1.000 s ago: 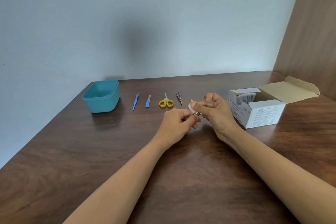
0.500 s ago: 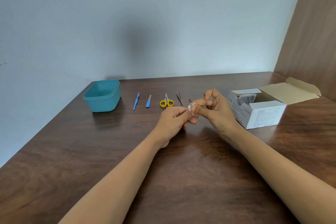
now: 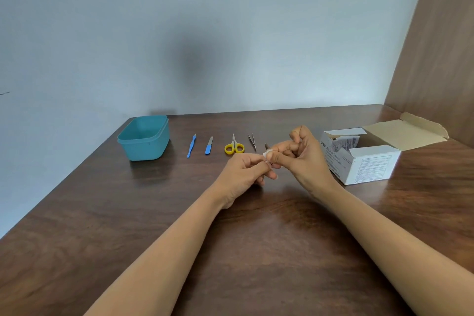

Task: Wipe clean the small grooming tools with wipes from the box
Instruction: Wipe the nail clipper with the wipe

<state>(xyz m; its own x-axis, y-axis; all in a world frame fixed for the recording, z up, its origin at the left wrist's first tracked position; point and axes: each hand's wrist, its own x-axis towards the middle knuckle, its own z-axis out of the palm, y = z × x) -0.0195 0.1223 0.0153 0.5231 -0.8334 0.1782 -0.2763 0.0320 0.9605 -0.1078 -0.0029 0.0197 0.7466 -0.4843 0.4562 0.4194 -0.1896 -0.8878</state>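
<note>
dark metal tool [image 3: 266, 146] in white wipe [image 3: 266, 155] | left hand [image 3: 243, 169], right hand [image 3: 305, 158] fingers pinch both

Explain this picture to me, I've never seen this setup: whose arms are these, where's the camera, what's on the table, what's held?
No machine here: a person works with bare hands, and the single camera sits on their head, looking forward and down. The left hand pinches a small metal tool; the right hand has its grip on a white wipe held against it. On the wooden table lie, in a row, a teal tub, a blue stick tool, a blue-handled file, yellow scissors and tweezers. The open wipe box stands at the right.
</note>
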